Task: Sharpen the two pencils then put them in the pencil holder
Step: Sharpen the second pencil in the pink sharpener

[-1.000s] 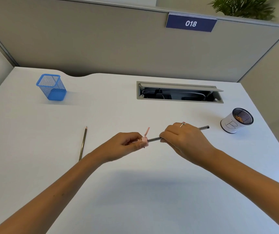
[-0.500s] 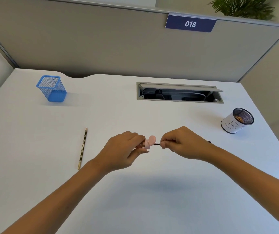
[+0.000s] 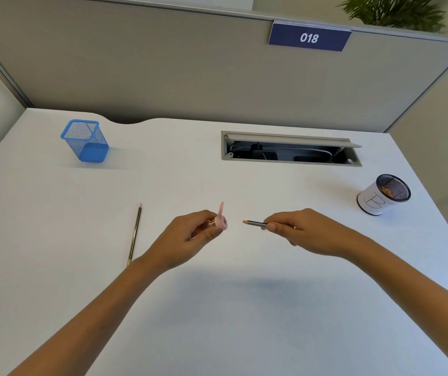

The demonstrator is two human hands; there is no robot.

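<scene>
Head view: left hand pinches pink sharpener, right hand pinches pencil, tip clear. Line the tip up with the hole, then twist gently.

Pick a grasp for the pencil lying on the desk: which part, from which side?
Pinch the pencil around mid-shaft, coming straight down from above. It lies flat on the desk, tip pointing away, so only its top and long sides are free. Its near end runs by the left forearm, so mid-shaft looks like the freest spot. Both hands are busy: left hand holds the sharpener, right hand the other pencil.
</scene>
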